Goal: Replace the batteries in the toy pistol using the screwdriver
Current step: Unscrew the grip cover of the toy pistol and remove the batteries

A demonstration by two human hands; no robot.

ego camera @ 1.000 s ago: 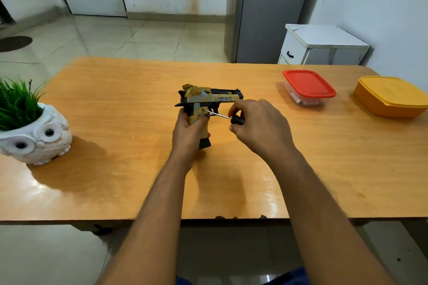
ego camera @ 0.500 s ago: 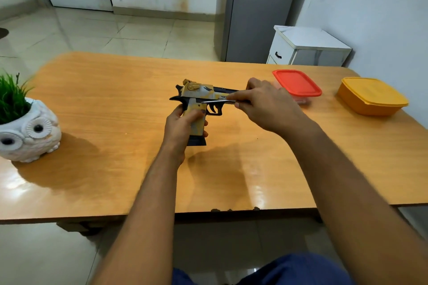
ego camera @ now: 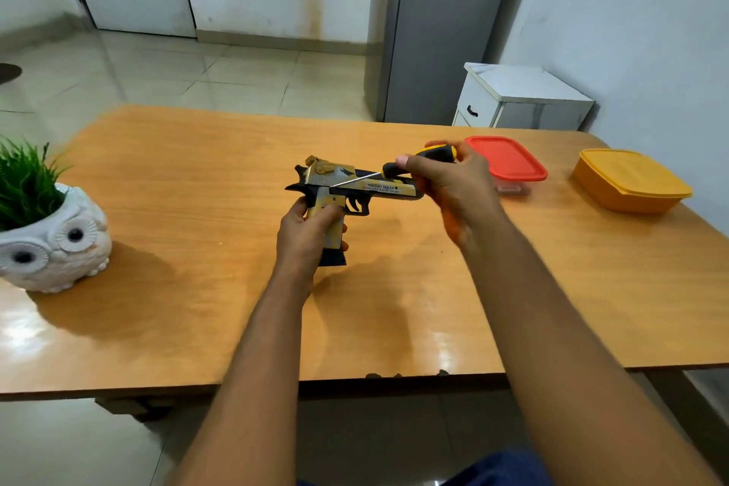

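A: Status?
B: Left hand [ego camera: 305, 229] grips pistol [ego camera: 347, 189] at table [ego camera: 197, 209] centre; right hand [ego camera: 449, 181] clasps screwdriver [ego camera: 418, 161], tip on frame, handle towards two o'clock.
A: Progress?
B: Early, I judge. Cover unopened, batteries unseen.

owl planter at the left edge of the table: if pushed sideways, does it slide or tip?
The owl planter looks squat and wide-based, so it would probably slide rather than tip. The glossy table likely gives little friction. Its white glazed-looking body suggests ceramic: probably heavy for its size and chip-prone.
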